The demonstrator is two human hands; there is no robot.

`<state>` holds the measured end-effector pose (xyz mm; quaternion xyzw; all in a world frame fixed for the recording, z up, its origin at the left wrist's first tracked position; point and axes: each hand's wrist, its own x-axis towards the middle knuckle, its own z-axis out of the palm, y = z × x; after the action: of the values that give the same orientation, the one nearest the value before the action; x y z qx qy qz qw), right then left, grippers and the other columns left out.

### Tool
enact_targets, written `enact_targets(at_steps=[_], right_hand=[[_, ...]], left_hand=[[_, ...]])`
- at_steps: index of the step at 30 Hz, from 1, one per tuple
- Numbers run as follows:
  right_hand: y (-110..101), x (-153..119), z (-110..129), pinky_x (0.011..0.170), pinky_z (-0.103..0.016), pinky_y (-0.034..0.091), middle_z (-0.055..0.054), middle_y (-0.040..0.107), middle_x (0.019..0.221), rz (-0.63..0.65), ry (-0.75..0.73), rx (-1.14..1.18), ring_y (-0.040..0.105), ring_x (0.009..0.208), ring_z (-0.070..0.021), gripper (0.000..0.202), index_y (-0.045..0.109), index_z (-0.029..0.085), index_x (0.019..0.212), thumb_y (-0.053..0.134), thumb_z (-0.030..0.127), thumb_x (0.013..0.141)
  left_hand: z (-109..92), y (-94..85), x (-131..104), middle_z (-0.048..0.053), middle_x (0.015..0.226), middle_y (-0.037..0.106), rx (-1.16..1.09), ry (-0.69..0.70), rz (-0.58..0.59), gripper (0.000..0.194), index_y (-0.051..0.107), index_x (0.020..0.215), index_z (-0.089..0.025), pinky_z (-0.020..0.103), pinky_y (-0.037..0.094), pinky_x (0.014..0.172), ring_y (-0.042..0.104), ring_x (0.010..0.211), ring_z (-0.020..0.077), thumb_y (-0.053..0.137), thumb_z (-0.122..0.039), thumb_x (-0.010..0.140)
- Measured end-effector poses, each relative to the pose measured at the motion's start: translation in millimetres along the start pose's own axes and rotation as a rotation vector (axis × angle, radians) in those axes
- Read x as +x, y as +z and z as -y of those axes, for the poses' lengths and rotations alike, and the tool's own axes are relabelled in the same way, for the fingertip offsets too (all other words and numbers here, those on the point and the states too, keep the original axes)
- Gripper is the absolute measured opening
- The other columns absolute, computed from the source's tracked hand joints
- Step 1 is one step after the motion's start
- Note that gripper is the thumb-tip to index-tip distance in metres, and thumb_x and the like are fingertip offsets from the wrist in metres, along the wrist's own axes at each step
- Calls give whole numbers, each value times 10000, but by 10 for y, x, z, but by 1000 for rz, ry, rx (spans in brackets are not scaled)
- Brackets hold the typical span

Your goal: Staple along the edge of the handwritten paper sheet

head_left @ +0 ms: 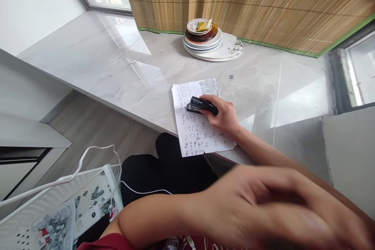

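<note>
My right hand (223, 114) is closed around a black stapler (202, 105), which rests on a sheet of white paper (187, 140) covered in handwriting. The paper's upper right corner bears a patch of grey pieces (209, 85), and its near edge overhangs the counter. Close to the camera, my left hand (263, 207) is raised and crosses in front of my right forearm. Motion smears its curled fingers, so I cannot see whether anything is in them.
A stack of plates (203, 43) stands on the grey counter (152, 101) by a bamboo blind (249, 0). Small dark bits (231, 77) lie behind the paper. At lower left, a white basket (82, 177) holds grey scraps, and a white cable (79, 168) runs over it.
</note>
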<state>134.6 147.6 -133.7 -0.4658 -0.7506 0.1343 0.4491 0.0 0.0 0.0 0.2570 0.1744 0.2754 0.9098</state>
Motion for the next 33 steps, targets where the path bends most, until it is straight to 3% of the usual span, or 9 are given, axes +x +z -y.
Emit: enact_targets(at_steps=[3,7,22,29,33], right_hand=[[7,5,1,988,-440,635,-54,783,1234,13,19,19,760,1118,-266,389,665,272,1318,683,194,938],[5,14,20,980,-437,626,-46,780,1234,38,53,24,750,1124,-262,392,656,290,1324,669,197,943],[17,13,0,981,-414,608,-40,774,1242,15,17,74,745,1129,-265,421,665,292,1324,689,156,926],[18,6,-3,961,-420,613,-36,776,1237,17,17,66,750,1105,-264,422,658,300,1324,687,157,928],[16,10,7,950,-411,612,-39,779,1225,22,28,56,755,1085,-262,401,663,291,1310,689,168,928]], left_hand=[[-138,-207,118,62,946,702,-13,147,-123,245,780,908,-162,275,582,879,680,833,161,831,-394,967],[-181,-357,12,67,1052,730,61,236,-307,129,809,986,-169,227,556,914,656,901,139,746,-267,1039],[-207,-395,-174,65,1079,756,272,337,-386,156,840,1102,-216,254,582,943,694,967,171,708,-297,1085],[-218,-403,-229,43,1070,751,270,375,-387,18,847,997,-240,221,576,905,696,935,151,833,-250,990],[-230,-393,-251,28,1011,747,242,377,-381,57,834,937,-236,181,564,852,686,916,132,883,-207,932]])
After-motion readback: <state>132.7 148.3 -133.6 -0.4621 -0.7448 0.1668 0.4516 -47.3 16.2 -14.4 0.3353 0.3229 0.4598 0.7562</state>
